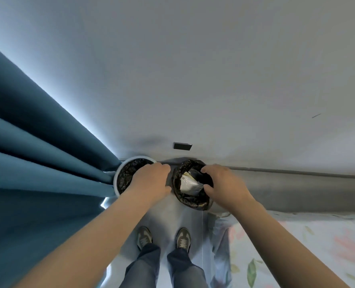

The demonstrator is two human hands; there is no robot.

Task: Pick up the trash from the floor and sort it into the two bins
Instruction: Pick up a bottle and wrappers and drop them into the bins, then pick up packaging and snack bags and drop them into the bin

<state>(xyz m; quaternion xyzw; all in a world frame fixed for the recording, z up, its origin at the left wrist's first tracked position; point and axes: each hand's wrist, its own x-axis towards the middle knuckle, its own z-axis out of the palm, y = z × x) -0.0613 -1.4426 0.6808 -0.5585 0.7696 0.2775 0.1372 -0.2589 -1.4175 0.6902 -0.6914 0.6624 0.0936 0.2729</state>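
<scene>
Silver-grey packet [190,185] lies inside the black-lined bin [184,201], at 1 o'clock from the person's shoes [144,238]. The right hand [224,183] is spread wide above it, thumb and fingers apart, nothing pinched. The left hand [149,179] covers the white bin [118,177] at 11 o'clock, fingers curled down; whether it holds anything cannot be told. Each piece should probably drop well inside its liner before the hands lift straight up.

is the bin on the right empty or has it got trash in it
Not empty: a silvery packet lies inside the bin.
</scene>
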